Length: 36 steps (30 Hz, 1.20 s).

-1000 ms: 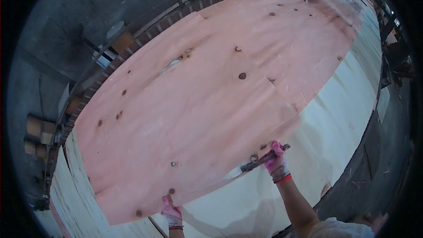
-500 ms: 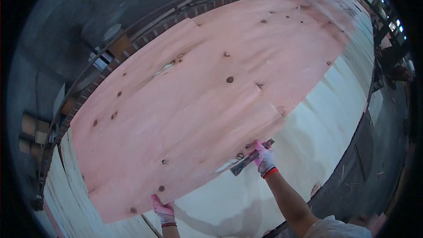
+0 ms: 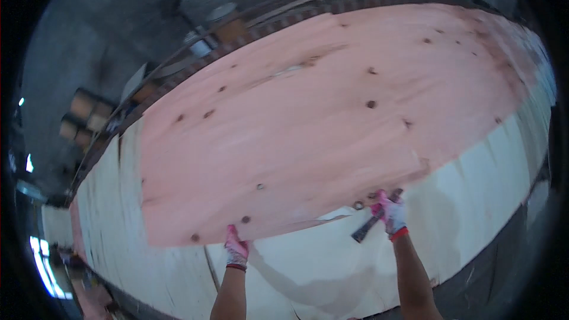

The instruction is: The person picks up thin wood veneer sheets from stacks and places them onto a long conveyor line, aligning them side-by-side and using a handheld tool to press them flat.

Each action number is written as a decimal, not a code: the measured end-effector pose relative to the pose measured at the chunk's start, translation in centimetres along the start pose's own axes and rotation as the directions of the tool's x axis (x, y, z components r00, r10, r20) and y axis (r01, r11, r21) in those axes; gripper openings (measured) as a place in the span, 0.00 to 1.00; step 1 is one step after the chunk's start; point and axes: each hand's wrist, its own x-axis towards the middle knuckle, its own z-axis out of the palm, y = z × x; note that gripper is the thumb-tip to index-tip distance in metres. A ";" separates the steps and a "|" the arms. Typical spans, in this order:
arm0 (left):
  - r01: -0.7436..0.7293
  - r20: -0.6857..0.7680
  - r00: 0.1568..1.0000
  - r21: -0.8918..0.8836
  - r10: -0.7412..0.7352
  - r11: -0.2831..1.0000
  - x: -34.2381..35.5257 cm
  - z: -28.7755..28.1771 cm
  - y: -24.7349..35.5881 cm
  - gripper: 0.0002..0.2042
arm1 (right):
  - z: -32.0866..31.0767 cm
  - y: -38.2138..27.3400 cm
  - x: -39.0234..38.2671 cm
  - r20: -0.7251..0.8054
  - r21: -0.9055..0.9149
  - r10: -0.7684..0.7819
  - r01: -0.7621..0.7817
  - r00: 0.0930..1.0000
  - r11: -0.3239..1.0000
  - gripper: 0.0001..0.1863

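A pink, knotted veneer sheet (image 3: 296, 142) lies over pale veneer sheets (image 3: 320, 261). At its near left edge, my left hand (image 3: 236, 246), in a pink-and-white glove, grips the sheet. My right hand (image 3: 389, 210), gloved alike, holds a dark, flat bar-like tool (image 3: 366, 229) with a wider lower end, tilted over the near edge. Just left of that tool the pink sheet has a pale split along its edge, and dark knots sit near my right fingers.
A railing (image 3: 278, 21) runs behind the long veneer-covered surface. Beyond it are boxes (image 3: 86, 112), a round-topped container (image 3: 228, 26) and grey floor (image 3: 130, 18). Bright openings (image 3: 44, 264) show at the left.
The view has swung, shifting the sheets rightward and revealing more at the left. My right hand has turned the tool steeper, its lower end now off the pink edge onto pale veneer.
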 end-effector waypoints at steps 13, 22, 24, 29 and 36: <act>0.167 -0.060 0.983 -0.083 -0.172 0.982 0.7 -1.7 -0.8 0.31 | 0.1 1.4 2.5 -0.050 -0.076 0.024 -0.028 0.998 0.997 0.10; 0.261 0.012 0.960 -0.384 -0.278 0.886 -2.3 3.5 3.3 0.29 | 1.6 -1.0 -0.1 0.081 -0.039 0.062 -0.059 0.995 0.997 0.14; 0.443 0.242 0.896 -0.514 -0.372 0.734 -4.9 2.5 4.3 0.30 | 1.8 -1.3 -1.7 0.229 0.046 0.124 -0.138 0.966 0.989 0.14; -0.394 0.546 0.825 0.365 0.150 0.843 -20.1 -3.4 2.6 0.22 | -0.3 -0.6 -11.9 0.084 -0.091 -0.512 0.518 0.855 0.850 0.22; 0.388 -0.134 0.911 -0.040 -0.390 0.921 -44.6 -20.0 -4.7 0.22 | 1.2 5.2 -19.8 0.428 -0.352 -0.375 0.534 0.822 0.769 0.17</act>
